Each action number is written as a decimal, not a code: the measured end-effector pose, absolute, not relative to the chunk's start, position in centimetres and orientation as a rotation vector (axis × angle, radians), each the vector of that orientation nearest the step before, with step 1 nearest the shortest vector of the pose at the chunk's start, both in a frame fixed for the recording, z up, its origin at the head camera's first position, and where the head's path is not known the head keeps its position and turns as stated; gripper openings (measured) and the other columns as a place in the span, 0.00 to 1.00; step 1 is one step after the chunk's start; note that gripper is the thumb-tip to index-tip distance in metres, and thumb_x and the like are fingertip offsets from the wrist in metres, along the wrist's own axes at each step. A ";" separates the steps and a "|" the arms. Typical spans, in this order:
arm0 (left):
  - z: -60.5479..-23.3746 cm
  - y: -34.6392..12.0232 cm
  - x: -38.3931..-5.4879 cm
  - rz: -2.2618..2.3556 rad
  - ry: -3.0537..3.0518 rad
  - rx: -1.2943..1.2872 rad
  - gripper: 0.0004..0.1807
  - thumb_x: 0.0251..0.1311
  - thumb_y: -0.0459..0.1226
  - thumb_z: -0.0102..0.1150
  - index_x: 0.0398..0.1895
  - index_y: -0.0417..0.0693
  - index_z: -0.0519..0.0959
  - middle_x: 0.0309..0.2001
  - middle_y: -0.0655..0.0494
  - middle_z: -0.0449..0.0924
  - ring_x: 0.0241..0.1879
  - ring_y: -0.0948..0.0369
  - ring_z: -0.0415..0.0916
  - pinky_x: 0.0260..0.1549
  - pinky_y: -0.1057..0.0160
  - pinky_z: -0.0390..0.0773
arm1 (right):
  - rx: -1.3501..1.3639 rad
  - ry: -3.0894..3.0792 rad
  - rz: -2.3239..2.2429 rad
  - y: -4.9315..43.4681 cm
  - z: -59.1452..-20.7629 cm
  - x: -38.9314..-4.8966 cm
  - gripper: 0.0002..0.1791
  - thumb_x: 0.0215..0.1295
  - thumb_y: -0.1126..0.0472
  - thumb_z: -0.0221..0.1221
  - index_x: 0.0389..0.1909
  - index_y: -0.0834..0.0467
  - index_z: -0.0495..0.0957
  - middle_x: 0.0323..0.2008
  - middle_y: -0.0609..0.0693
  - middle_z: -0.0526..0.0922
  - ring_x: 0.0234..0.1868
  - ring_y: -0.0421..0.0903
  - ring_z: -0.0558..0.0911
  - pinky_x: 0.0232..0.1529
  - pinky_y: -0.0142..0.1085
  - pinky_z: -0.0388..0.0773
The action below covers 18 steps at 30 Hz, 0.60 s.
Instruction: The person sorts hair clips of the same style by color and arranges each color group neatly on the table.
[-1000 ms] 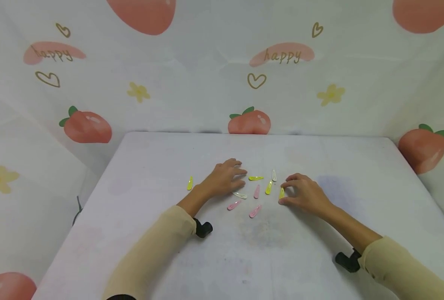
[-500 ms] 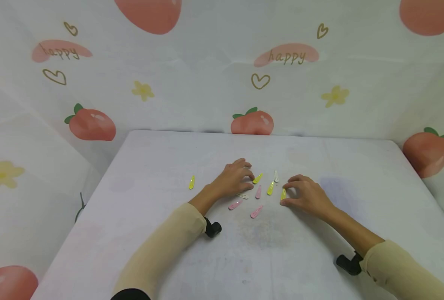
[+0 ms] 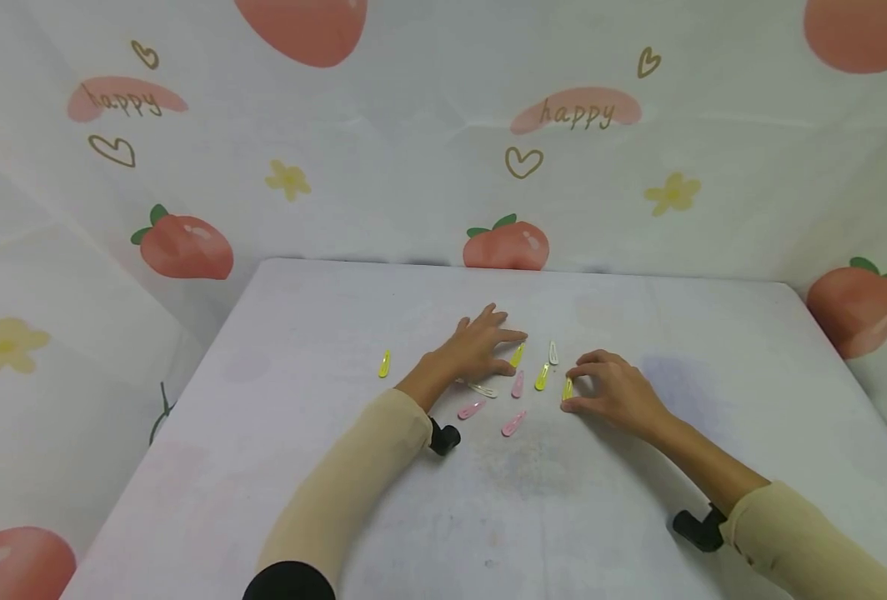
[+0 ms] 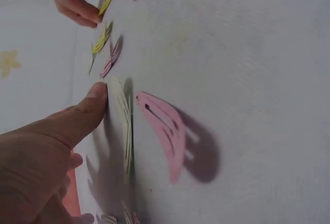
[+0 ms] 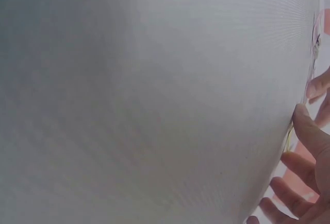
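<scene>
At the left, a dark cord (image 3: pixel 162 413) hangs by the edge of the white table (image 3: pixel 601 487), and a cloth (image 3: pixel 398 133) printed with peaches, hearts and flowers stands behind it. A lone yellow clip (image 3: pixel 384 364) lies on the table, well apart from the other hair clips. Next comes a beige sleeve (image 3: pixel 353 475) with a small black camera (image 3: pixel 445 437) at the cuff, then the left hand (image 3: pixel 473 348), low over the table. Its fingers are spread, thumb and forefinger apart on either side of a slanted yellow clip (image 3: pixel 517 355); whether they touch it I cannot tell. Below that hand lie a white clip (image 3: pixel 483 390), just beside the thumb in the left wrist view, and a pink clip (image 3: pixel 471 409). A second pink clip (image 3: pixel 517 384) lies just right of the thumb, with a third pink clip (image 3: pixel 513 423) nearer the person. Further right, a flat yellow clip (image 3: pixel 542 377) lies just below an upright-pointing white clip (image 3: pixel 553 353). Beside these, the right hand (image 3: pixel 612 387) pinches the last yellow clip (image 3: pixel 568 389) between thumb and forefinger, one at each end, its other fingers bent. A second beige sleeve (image 3: pixel 819 533) and black camera (image 3: pixel 700 530) follow behind that wrist
</scene>
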State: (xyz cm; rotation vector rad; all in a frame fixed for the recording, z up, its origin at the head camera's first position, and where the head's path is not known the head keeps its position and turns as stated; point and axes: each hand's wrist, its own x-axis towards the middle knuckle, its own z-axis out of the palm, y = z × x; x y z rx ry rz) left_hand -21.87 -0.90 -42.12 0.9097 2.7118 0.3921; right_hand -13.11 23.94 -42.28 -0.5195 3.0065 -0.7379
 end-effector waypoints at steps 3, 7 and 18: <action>-42.1 -0.8 -22.1 0.400 2.690 0.875 0.32 0.58 0.53 0.68 0.68 0.67 0.74 0.77 0.49 0.54 0.79 0.51 0.34 0.71 0.38 0.45 | -0.518 3.007 -0.733 23.9 -42.3 -13.1 0.26 0.47 0.50 0.77 0.45 0.61 0.87 0.50 0.60 0.80 0.54 0.60 0.77 0.51 0.60 0.75; -42.2 -0.8 -22.1 0.412 2.707 0.874 0.30 0.58 0.53 0.69 0.65 0.64 0.77 0.76 0.49 0.56 0.79 0.51 0.35 0.70 0.37 0.46 | -0.521 3.010 -0.735 23.9 -42.3 -13.1 0.26 0.47 0.51 0.77 0.45 0.61 0.87 0.50 0.60 0.80 0.54 0.61 0.77 0.51 0.60 0.75; -41.5 -4.8 -20.9 0.574 2.805 0.929 0.28 0.50 0.55 0.74 0.54 0.57 0.85 0.73 0.46 0.62 0.77 0.47 0.43 0.67 0.37 0.55 | -0.541 3.011 -0.774 24.0 -42.4 -13.0 0.25 0.47 0.51 0.77 0.45 0.60 0.87 0.49 0.58 0.80 0.54 0.60 0.77 0.50 0.59 0.74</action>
